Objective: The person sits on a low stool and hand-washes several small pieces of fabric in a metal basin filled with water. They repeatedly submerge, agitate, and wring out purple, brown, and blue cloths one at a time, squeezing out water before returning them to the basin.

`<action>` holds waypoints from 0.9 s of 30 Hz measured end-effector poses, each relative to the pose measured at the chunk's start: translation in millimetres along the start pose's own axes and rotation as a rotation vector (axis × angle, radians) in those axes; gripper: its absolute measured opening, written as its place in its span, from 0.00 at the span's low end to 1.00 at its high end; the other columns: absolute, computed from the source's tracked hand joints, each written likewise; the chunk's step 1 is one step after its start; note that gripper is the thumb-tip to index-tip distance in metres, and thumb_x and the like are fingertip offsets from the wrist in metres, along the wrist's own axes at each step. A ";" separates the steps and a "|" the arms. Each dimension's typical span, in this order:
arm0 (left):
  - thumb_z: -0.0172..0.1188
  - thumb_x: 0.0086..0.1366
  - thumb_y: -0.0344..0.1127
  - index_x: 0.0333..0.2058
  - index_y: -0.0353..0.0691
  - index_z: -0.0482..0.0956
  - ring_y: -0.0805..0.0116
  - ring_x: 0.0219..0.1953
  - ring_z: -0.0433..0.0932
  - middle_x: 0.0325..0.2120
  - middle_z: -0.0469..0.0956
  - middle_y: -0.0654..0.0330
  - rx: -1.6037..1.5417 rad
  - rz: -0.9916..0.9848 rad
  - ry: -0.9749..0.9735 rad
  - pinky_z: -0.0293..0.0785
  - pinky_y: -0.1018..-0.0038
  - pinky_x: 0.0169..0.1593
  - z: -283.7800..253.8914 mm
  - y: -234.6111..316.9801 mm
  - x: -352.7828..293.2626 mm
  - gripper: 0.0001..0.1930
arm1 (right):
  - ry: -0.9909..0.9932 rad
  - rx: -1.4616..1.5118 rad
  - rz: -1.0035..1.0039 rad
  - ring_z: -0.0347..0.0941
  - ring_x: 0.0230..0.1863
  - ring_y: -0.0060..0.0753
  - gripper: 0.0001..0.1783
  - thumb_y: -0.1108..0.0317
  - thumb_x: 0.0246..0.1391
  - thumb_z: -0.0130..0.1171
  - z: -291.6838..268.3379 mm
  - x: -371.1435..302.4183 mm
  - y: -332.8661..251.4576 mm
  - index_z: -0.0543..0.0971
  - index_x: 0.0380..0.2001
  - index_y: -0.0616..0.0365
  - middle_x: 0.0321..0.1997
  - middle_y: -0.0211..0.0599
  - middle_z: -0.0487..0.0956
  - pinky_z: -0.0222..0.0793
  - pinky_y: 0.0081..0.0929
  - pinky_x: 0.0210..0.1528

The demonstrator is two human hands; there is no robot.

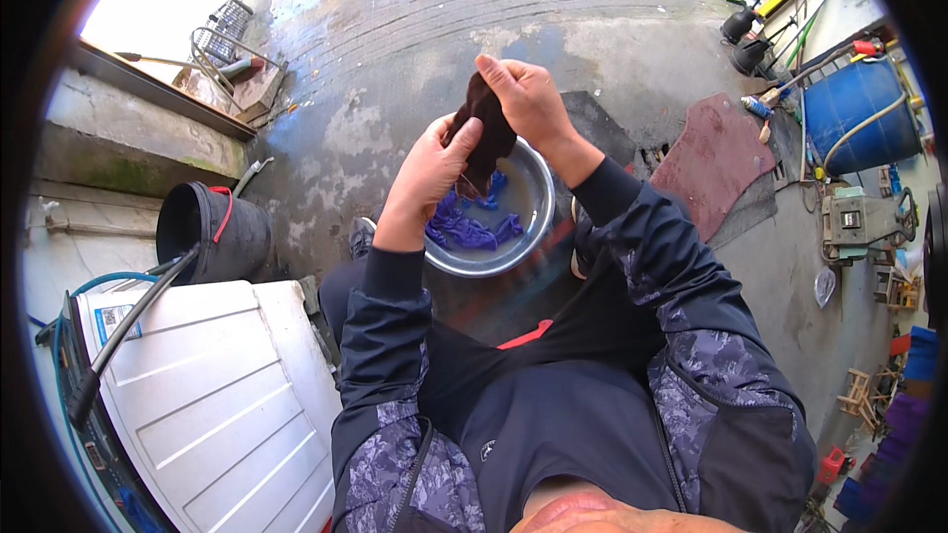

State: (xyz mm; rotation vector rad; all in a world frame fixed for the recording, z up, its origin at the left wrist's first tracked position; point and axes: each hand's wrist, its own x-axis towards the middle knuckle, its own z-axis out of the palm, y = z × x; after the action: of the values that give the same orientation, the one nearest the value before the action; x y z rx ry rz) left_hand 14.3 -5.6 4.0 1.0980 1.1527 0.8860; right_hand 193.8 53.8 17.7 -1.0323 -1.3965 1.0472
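Note:
A dark brown cloth (482, 138) is stretched between my two hands, above a round metal basin (549, 199). My left hand (432, 166) grips its left side, thumb pressed over the fabric. At the upper right, my right hand (531, 101) has the cloth's top pinched, thumb pointing up. The lower end of the cloth hangs over the basin. Wet purple cloth (472, 230) lies bunched in the basin's cloudy water. My hands and the brown cloth cover the basin's far left part.
To the left, a black bucket (247, 235) lies tilted behind a white ribbed appliance top (212, 375) with hoses. A reddish mat (713, 160) lies on the concrete floor at right. Beyond it are a blue barrel (851, 116) and a metal machine (851, 222).

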 end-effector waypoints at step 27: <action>0.59 0.76 0.31 0.57 0.34 0.78 0.65 0.50 0.86 0.50 0.85 0.55 -0.637 0.161 0.117 0.83 0.69 0.55 -16.8 17.6 0.2 0.15 | -0.064 -0.235 -0.161 0.70 0.31 0.23 0.26 0.47 0.73 0.64 -8.7 0.6 -0.6 0.86 0.39 0.65 0.28 0.33 0.81 0.71 0.29 0.37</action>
State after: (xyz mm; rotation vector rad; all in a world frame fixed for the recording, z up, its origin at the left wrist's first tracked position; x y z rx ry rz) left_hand -2.1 2.3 20.2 0.6215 0.7891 1.3415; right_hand 202.5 54.7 18.9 -1.0416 -1.6558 0.8179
